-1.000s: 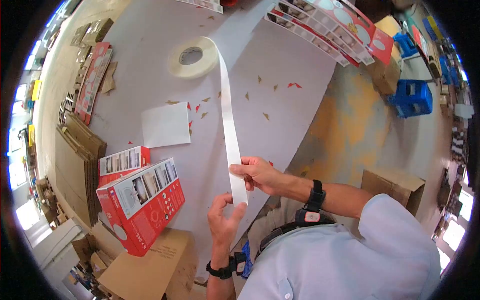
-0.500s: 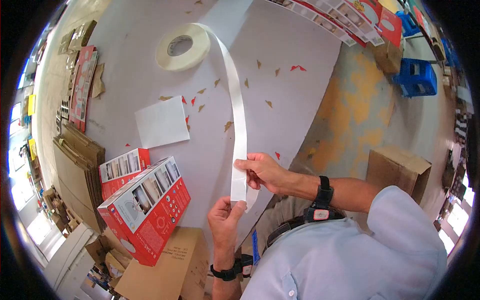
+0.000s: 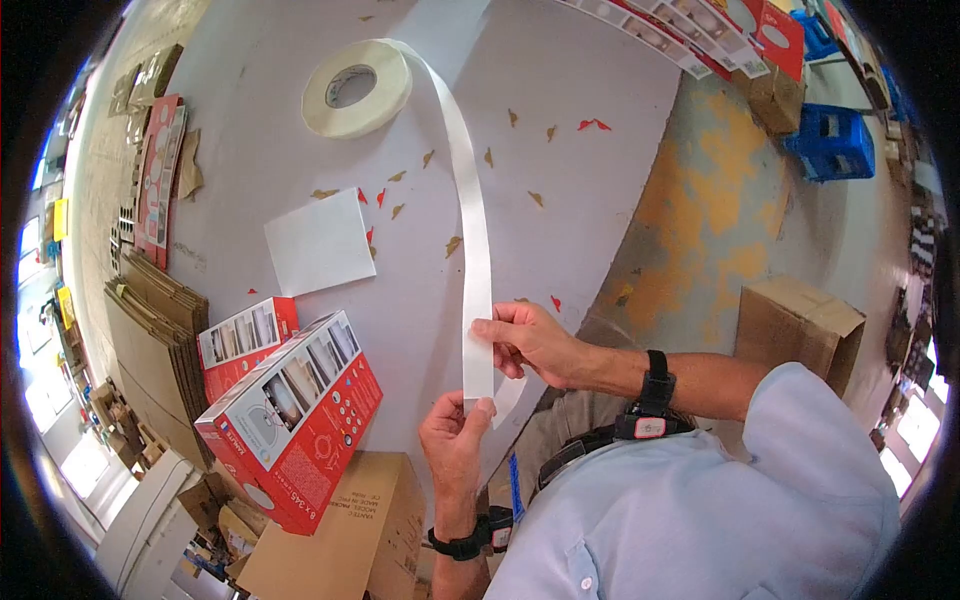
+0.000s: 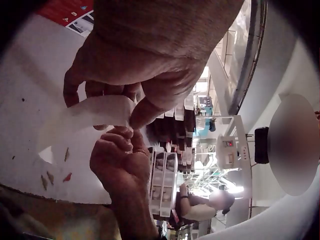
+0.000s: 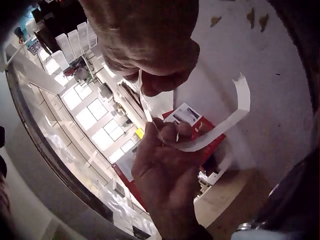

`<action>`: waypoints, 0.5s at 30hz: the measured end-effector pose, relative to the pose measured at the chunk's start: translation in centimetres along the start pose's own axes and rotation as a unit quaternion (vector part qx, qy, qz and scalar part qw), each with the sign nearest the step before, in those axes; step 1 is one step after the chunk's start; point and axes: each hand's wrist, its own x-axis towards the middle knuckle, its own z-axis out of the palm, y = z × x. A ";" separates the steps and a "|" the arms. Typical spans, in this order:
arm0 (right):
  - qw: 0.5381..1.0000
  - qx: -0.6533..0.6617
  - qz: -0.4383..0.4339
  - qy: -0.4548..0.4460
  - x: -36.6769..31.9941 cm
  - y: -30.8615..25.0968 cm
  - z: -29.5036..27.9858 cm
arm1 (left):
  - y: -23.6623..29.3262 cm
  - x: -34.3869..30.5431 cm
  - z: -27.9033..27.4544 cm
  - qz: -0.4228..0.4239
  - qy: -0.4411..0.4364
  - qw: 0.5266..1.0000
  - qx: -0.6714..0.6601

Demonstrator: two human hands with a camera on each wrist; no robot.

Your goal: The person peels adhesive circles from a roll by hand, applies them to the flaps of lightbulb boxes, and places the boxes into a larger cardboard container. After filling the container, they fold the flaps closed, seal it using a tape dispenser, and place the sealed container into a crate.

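A roll of white tape (image 3: 333, 116) lies on the table, its strip (image 3: 466, 190) running down to both hands. The left hand (image 3: 455, 440) pinches the strip near its lower end between thumb and fingers. Just above, the right hand (image 3: 535, 345) pinches the strip, thumb on top. A loose tail (image 3: 508, 402) hangs off to the right below the right hand. In the right wrist view this tail (image 5: 220, 131) curves away from the left hand (image 5: 167, 175). The left wrist view shows the left hand (image 4: 145, 55) close above the right hand (image 4: 122, 165).
Red printed boxes (image 3: 300, 430) stand at the left on and beside a brown carton (image 3: 345, 535). A white sheet (image 3: 320, 243) lies near them. Flattened cardboard (image 3: 155, 350) stands at the far left. Small red and brown scraps dot the table; a blue crate (image 3: 832, 143) is at the right.
More of the strip's tail shows beyond the hands than a second ago. The left hand has shifted slightly along with the view, and both hands still pinch the strip. The roll appears further up and left.
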 end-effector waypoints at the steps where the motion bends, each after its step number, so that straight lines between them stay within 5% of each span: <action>1: 1.000 -0.005 -0.003 -0.011 -0.1 0.1 -0.2 | 0.0 0.0 0.0 -0.001 0.001 1.000 0.004; 15: 0.998 0.018 0.055 -0.014 -1.5 1.5 -0.6 | -0.3 -1.0 0.9 0.010 -0.002 1.000 -0.029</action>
